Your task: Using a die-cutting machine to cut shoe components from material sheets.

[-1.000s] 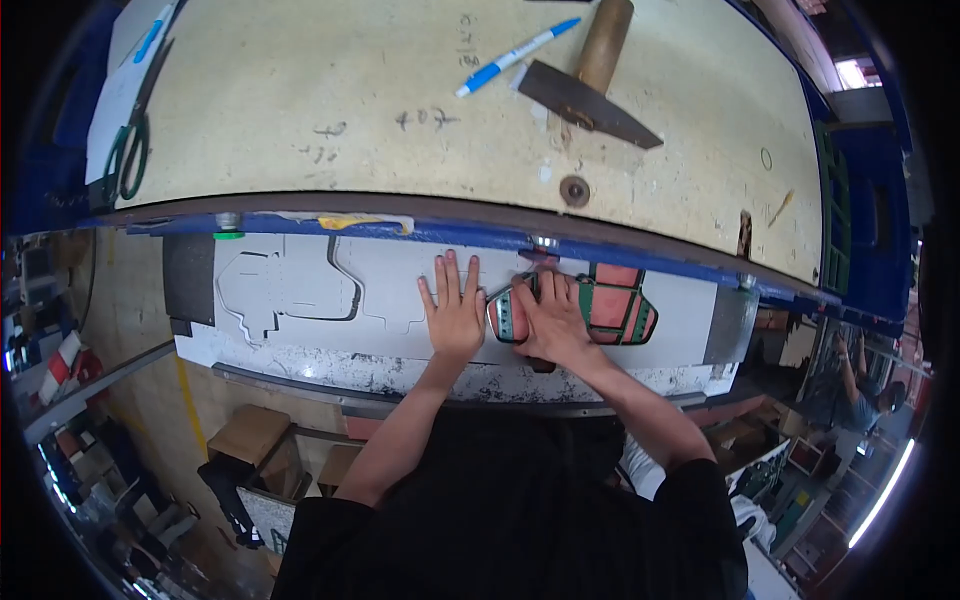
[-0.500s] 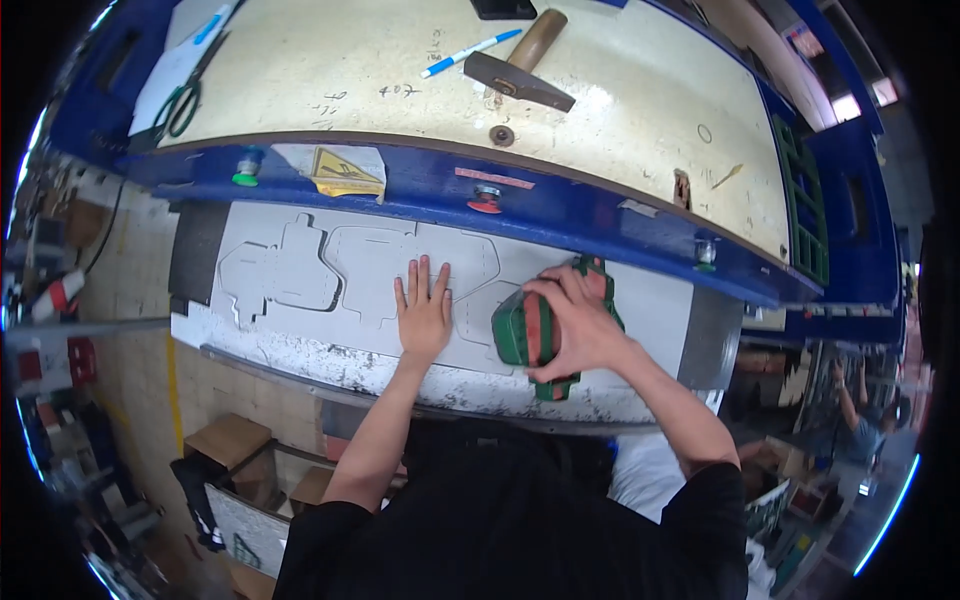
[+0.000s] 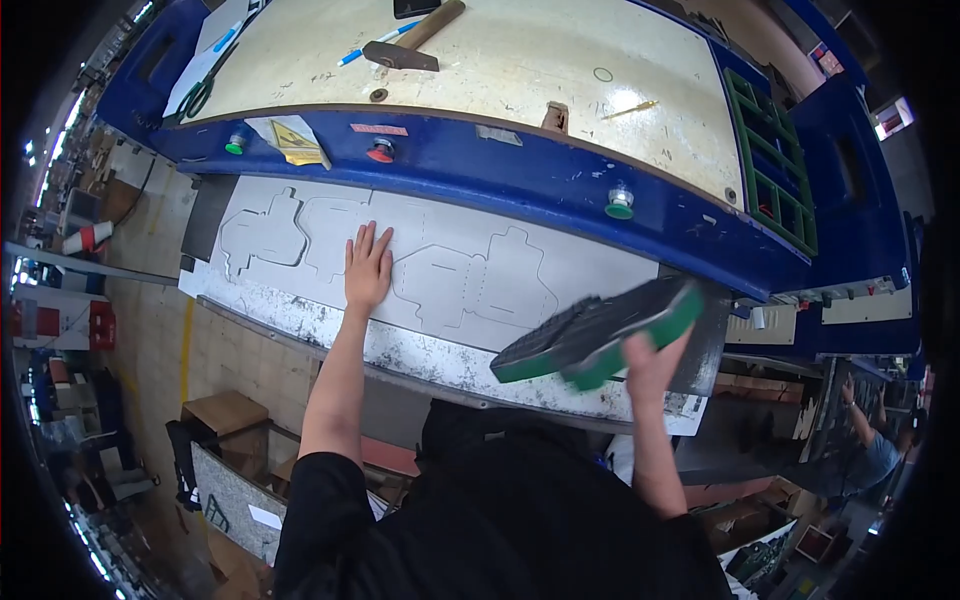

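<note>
My left hand (image 3: 369, 270) lies flat with its fingers out on a pale grey cardboard sheet (image 3: 600, 258). Several cut outlines of box-like blanks with tabs run along this sheet, on both sides of the hand. At the right, my right hand (image 3: 652, 368) grips a green-edged cutting die (image 3: 600, 335). The die is tipped up off the sheet, its dark ribbed underside showing, slightly blurred by motion. My thumb shows at its near edge; most other fingers are hidden.
Beyond the sheet runs a blue machine beam (image 3: 460, 165) with red and green push buttons. On the cream top lie a hammer (image 3: 420, 38), a pen, scissors (image 3: 198, 98) and a pencil. A green divided rack (image 3: 775, 165) stands right. A person (image 3: 868, 455) is far right.
My right hand has lifted the cutting die off the sheet and tilted it toward the right, baring another cut outline. My left hand stays flat. The whole view has shifted.
</note>
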